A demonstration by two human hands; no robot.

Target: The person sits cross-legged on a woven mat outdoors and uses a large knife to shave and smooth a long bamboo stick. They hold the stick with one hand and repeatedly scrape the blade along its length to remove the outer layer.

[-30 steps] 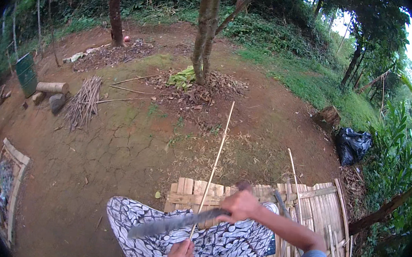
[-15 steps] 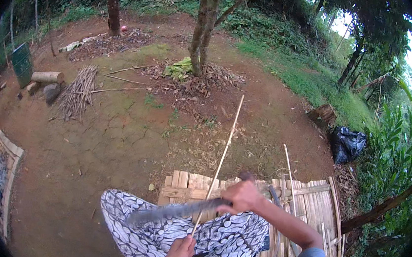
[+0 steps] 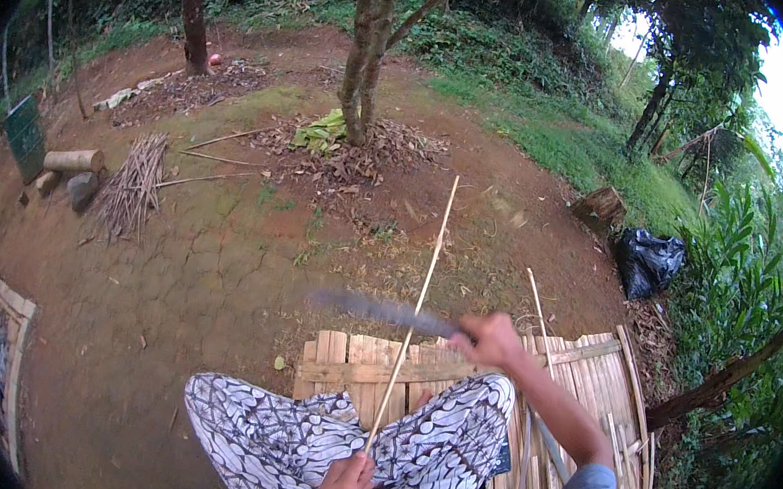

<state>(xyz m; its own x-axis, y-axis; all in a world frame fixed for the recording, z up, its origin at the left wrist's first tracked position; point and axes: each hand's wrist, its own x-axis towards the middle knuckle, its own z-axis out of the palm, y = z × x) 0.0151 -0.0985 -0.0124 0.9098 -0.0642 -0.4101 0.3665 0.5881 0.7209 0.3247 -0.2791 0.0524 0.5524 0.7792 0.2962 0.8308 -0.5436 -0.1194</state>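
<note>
My left hand (image 3: 348, 482) is closed around the lower end of a long thin bamboo strip (image 3: 434, 249) that slants up and away from my lap. In my right hand (image 3: 494, 339) is the handle of a machete (image 3: 366, 308). Its dark blade points left and is smeared by motion. Blade and strip cross near the strip's middle; whether they touch I cannot tell. Below both hands, black-and-white patterned cloth (image 3: 242, 423) covers my legs.
I sit on a split-bamboo platform (image 3: 579, 357) with other strips (image 3: 537, 301) lying on it. Curled shavings litter the ground ahead. Farther off are a tree trunk (image 3: 362, 63), a stick pile (image 3: 133, 187), a stump (image 3: 596, 208) and a black plastic bag (image 3: 646, 262).
My right hand has moved forward and slightly right, carrying the machete up along the strip, away from my lap. My left hand keeps its hold. The whole view has shifted slightly.
</note>
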